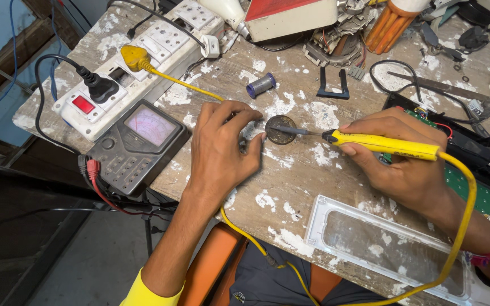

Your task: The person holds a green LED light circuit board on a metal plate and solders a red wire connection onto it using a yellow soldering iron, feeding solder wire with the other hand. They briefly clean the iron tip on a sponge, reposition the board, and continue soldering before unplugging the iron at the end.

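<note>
My right hand (405, 158) grips a yellow soldering iron (387, 144), its metal tip reaching left into a small round dark tin (281, 129) on the worn wooden bench (290, 187). My left hand (222, 150) rests on the bench just left of the tin, fingertips bent against its rim; whether it pinches something thin there I cannot tell. The iron's yellow cord (466, 198) loops down past my right wrist. Under my right hand lies a green circuit board (474, 190) in a black casing.
A black analog multimeter (137, 144) sits left of my left hand, with a white power strip (137, 62) and a yellow plug (134, 56) behind it. A solder spool (261, 85), a clear plastic cover (381, 241) and cluttered parts at the back fill the bench.
</note>
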